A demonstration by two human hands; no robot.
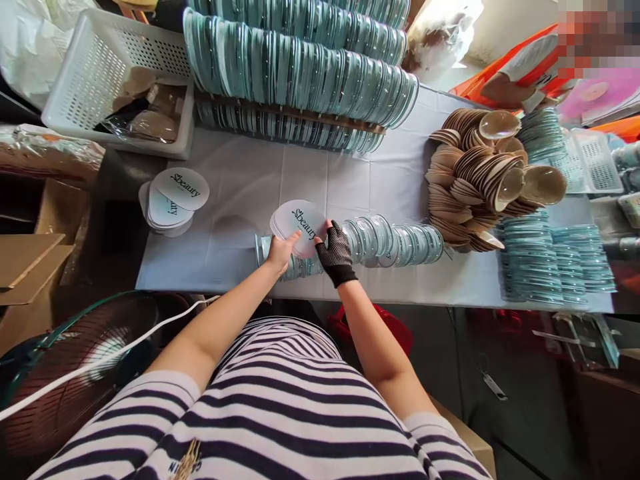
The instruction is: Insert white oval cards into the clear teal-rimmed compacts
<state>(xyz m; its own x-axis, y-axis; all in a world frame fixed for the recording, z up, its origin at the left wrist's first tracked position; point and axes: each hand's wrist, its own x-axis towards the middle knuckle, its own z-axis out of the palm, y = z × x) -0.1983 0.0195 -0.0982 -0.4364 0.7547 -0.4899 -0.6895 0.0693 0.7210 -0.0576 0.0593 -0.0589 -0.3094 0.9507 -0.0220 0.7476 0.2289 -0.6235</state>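
Near the front of the table I hold a small stack of round white printed cards (296, 217), lettered "beaury". My bare left hand (284, 252) pinches their lower left edge, the thumb lying on top. On the right edge, my right hand (337, 252) grips with thumb and fingertips, in a black fingerless mesh glove. Under and beside my hands lies a row of clear round plastic cases (370, 238), stretching to the right. More round cards (181, 189) with the same lettering lie in an uneven pile at the table's left end.
Long rows of clear round cases (300, 67) stand at the back. A white perforated basket (117, 50) holds packaged beige pieces. Stacked beige cups (470, 180) and flat clear piles (533, 260) occupy the right end. A fan (75, 360) stands below left, crossed by a white cable (150, 327).
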